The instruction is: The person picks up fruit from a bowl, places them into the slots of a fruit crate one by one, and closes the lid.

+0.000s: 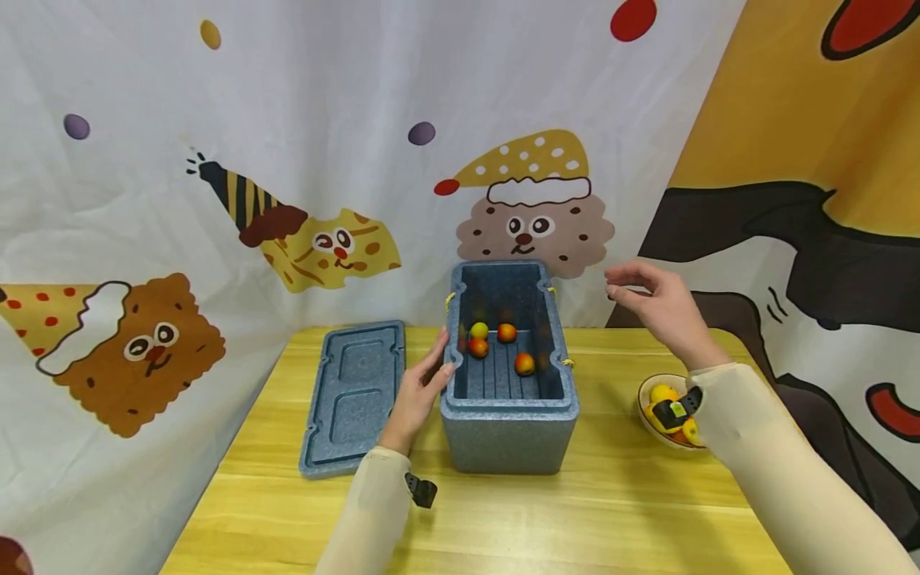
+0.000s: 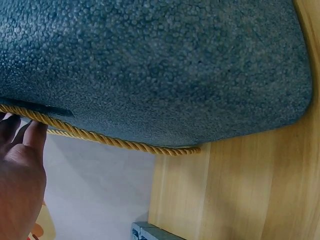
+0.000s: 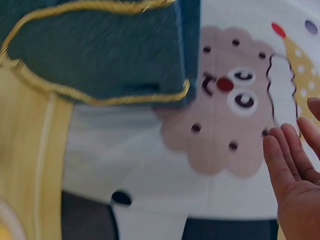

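Observation:
My left hand (image 1: pixel 415 399) rests at the left side of a blue-grey foam cooler box (image 1: pixel 509 443), thumb at the rim and fingers along the outer wall. In the left wrist view those fingers (image 2: pixel 35 136) lie by the twisted yellow rope (image 2: pixel 120 142) on the box's side. Inside the box sit several small round fruits, among them a red-and-yellow one (image 1: pixel 525 364) and a greener one (image 1: pixel 479 330). My right hand (image 1: pixel 668 313) is raised in the air to the right of the box, fingers loosely bent, holding nothing. It also shows in the right wrist view.
Flat on the wooden table (image 1: pixel 496 519), left of the box, lies its blue-grey lid (image 1: pixel 362 367). A bowl (image 1: pixel 642 409) of mostly yellow fruit stands on the right, partly hidden beneath my right wrist. A printed cloth (image 1: pixel 323 88) with cartoon figures hangs behind the table.

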A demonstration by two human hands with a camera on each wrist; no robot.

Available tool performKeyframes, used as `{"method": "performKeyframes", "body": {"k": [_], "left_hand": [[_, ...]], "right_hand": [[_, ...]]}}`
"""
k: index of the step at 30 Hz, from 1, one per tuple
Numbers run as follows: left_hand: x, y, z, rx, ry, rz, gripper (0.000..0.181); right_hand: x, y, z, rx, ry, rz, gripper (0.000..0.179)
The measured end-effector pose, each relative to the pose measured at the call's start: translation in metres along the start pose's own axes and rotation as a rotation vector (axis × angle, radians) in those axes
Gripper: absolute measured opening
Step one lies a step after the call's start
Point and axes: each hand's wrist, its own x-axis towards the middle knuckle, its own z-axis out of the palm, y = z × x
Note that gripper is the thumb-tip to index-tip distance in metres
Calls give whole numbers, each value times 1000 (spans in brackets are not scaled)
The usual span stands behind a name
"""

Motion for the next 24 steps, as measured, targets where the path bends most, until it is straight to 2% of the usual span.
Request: {"method": "performKeyframes", "body": {"k": [3,11,17,24], "left_hand": [[0,0,0,11,-10,-1,51],[1,2,0,42,-15,-10,51],[1,4,2,35,-14,-26,52],[0,2,3,45,10,-29,51]], "right_hand": [[-11,13,-11,-35,27,33,37],[-36,38,-36,-99,39,126,46],[-52,56,-50,-129,51,150,47],[-66,76,-62,-170,23,175,48]]}}
